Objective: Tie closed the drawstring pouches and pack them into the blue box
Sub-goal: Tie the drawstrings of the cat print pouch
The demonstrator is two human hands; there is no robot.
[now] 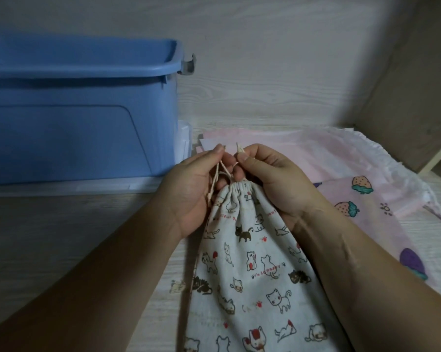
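Both hands, left hand (188,184) and right hand (267,179), pinch cord (220,168) ends over cinched pouch (252,262); slack risks the knot slipping and the mouth reopening.

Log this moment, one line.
left hand pinches drawstring; right hand pinches drawstring; cat pouch mouth gathered; blue box open

Cat-print pouch (252,262) lies on the pale wood-grain surface (61,237), neck gathered tight at the far end. Left hand (196,189) pinches one end of the cream drawstring (220,171); right hand (267,179) pinches the other end, fingers curled. Cord loops between the two hands just above the neck. Blue box (82,110) stands at left, open top. Pink strawberry-print pouches (371,199) lie flat at right, partly under the right forearm.
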